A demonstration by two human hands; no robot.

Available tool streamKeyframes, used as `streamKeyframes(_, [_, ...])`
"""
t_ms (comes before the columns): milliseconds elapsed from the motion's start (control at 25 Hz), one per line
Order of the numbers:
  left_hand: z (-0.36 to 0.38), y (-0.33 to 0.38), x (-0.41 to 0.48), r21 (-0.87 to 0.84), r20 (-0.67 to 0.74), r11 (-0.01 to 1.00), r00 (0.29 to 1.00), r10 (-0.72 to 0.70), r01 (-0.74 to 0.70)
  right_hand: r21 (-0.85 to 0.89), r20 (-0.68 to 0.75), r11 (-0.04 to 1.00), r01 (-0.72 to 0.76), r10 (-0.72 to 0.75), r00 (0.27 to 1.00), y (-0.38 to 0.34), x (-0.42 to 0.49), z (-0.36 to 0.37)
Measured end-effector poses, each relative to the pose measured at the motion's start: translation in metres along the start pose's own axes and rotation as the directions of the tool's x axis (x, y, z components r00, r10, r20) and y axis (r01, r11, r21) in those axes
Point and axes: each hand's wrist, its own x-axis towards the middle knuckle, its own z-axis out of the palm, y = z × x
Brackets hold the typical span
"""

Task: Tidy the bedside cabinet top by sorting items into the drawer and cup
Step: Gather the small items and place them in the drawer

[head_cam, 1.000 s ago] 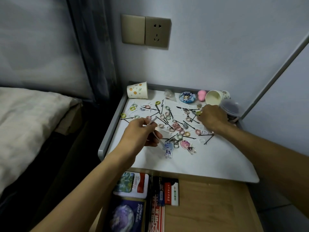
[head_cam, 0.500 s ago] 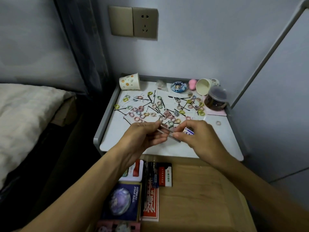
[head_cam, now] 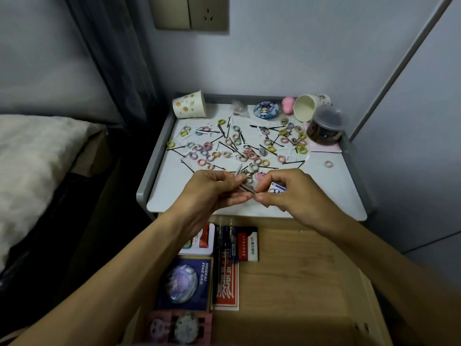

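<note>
A pale wall with a socket plate (head_cam: 197,13) rises behind the bedside cabinet top (head_cam: 336,188), a white tray with a grey rim, and the bed (head_cam: 37,156) lies off to my left. In this one head view the top is strewn with small pastel hair ties (head_cam: 207,146) and black bobby pins (head_cam: 225,144), thickest across the middle, with one lone ring (head_cam: 328,164) apart at the right. A dotted paper cup (head_cam: 189,106) lies on its side in the back left corner. A second cup (head_cam: 309,107) lies tipped at the back right, just beside a clear jar (head_cam: 324,128) of dark bands, a pink sponge (head_cam: 288,104) and a round badge (head_cam: 264,109). Over the front edge, my left hand (head_cam: 212,191) and my right hand (head_cam: 287,193) meet. Both pinch a slim metal piece (head_cam: 245,188) between thumb and fingers, one hand at each end. A blue-and-white bit (head_cam: 277,188) shows under my right fingers; what it is I cannot tell. Below, the open drawer (head_cam: 299,270) holds a dark card box (head_cam: 184,283), a red pack (head_cam: 228,288) and an eraser (head_cam: 248,245) along its left side.
</note>
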Motion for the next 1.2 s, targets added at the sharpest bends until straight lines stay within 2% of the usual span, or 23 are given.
streamKeyframes(80, [0.001,0.0,0.0,0.0,-0.015,1.0,1.0,0.022,-0.022,0.105,0.013,0.992,-0.067,0.066,0.998,0.0,-0.001,0.0])
streamKeyframes(200, [0.001,-0.002,-0.001,-0.041,-0.038,0.998,0.998,0.047,-0.048,0.339,0.067,0.916,-0.213,0.203,0.977,0.0,-0.006,0.003])
streamKeyframes(320, [-0.001,-0.005,-0.002,-0.046,-0.051,0.998,0.998,0.045,-0.048,0.42,0.104,0.852,-0.314,0.298,0.949,0.002,-0.008,0.008])
streamKeyframes(440, [-0.006,-0.006,-0.004,0.12,-0.063,0.99,0.995,0.077,-0.069,0.381,0.137,0.857,-0.346,0.318,0.938,0.004,-0.009,0.009])
streamKeyframes(560, [-0.013,-0.001,-0.005,0.31,0.004,0.944,0.993,0.116,-0.111,0.322,0.152,0.893,-0.314,0.278,0.948,0.004,-0.01,0.005])
streamKeyframes(720, [-0.019,0.004,-0.004,0.307,0.085,0.95,0.996,0.032,-0.056,0.274,0.225,0.92,-0.28,0.222,0.949,0.004,-0.011,0.003])
streamKeyframes(880, [-0.02,0.003,-0.003,0.349,0.111,0.936,0.994,0.006,-0.045,0.247,0.259,0.919,-0.308,0.244,0.935,0.004,-0.012,0.005])
streamKeyframes(1080, [-0.021,0.0,0.0,0.349,0.086,0.936,0.996,0.025,-0.054,0.306,0.163,0.897,-0.32,0.282,0.945,0.008,-0.013,0.012])
streamKeyframes(1200, [-0.022,0.0,0.001,0.338,0.09,0.94,0.996,0.022,-0.051,0.291,0.153,0.909,-0.297,0.262,0.953,0.008,-0.012,0.012])
